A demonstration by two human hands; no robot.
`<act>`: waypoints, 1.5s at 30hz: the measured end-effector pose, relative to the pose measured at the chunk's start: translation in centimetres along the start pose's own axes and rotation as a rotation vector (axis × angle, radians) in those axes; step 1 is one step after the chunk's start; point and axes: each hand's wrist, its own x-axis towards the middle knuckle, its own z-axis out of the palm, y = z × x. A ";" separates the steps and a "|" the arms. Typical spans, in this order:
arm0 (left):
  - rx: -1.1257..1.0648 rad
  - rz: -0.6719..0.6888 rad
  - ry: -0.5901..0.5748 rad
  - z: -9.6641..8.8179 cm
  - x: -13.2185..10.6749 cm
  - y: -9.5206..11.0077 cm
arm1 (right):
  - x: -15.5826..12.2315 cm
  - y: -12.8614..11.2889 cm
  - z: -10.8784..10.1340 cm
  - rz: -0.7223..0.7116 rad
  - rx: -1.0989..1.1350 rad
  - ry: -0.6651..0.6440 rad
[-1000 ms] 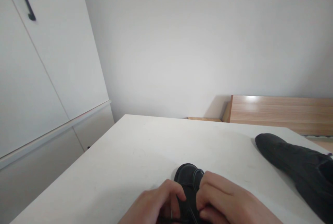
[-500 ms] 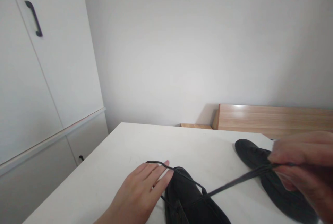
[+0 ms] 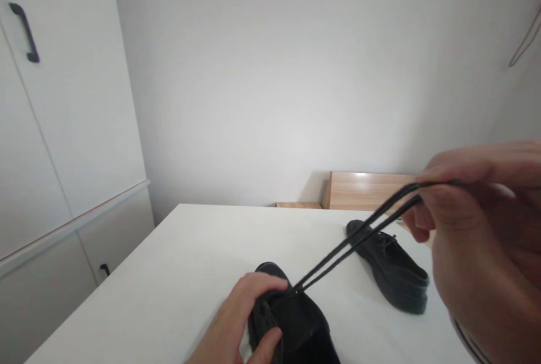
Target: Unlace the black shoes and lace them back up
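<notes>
A black shoe (image 3: 302,322) stands on the white table, toe pointing away from me. My left hand (image 3: 249,313) is closed around its left side, with fingers over the upper and the thumb by the flap at the opening. From the shoe's eyelets a dark shoelace (image 3: 350,245) runs up to the right as two taut strands. My right hand (image 3: 469,212), raised at the right and close to the camera, pinches this lace between thumb and fingers. The lace's far ends are hidden by the right hand.
A second black shoe (image 3: 391,268), its lace tied, sits on the white table (image 3: 203,257) farther right. Beyond the table's back edge are a wooden board (image 3: 363,189) and the wall. A white cabinet (image 3: 71,99) with dark handles stands at left.
My right hand has pulled the lace up and to the right; the loop that lay over my left fingers has drawn in. My left hand has shifted onto the shoe. The view has turned right.
</notes>
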 end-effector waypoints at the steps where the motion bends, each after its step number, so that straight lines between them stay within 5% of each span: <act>1: -0.013 -0.132 0.004 0.0 0.1 0.3 | 0.5 -0.3 0.3 0.041 -0.027 0.040; 5: -0.069 -0.490 -0.175 -0.4 1.4 1.3 | 1.8 -1.2 1.5 -0.066 -0.072 0.018; 12: -0.197 -0.700 -0.287 -0.6 3.1 1.5 | 2.2 -2.0 2.0 -0.210 -0.072 -0.137; 20: -0.374 -0.532 -0.162 -0.6 3.2 1.5 | 2.5 -2.6 1.6 -0.258 -0.077 -0.207; 28: -0.291 -0.729 -0.087 1.1 1.0 2.8 | 4.0 -3.5 1.3 -0.316 -0.117 -0.178; 34: -0.271 -0.649 0.068 1.6 2.0 3.3 | 5.6 -2.4 1.4 -0.342 -0.144 -0.154; 41: -0.180 -0.580 0.092 1.4 2.6 2.6 | 6.0 0.0 1.6 -0.284 -0.148 -0.140; 45: -0.216 -0.445 0.093 -0.8 5.9 5.4 | 6.4 0.1 2.1 -0.291 -0.100 -0.176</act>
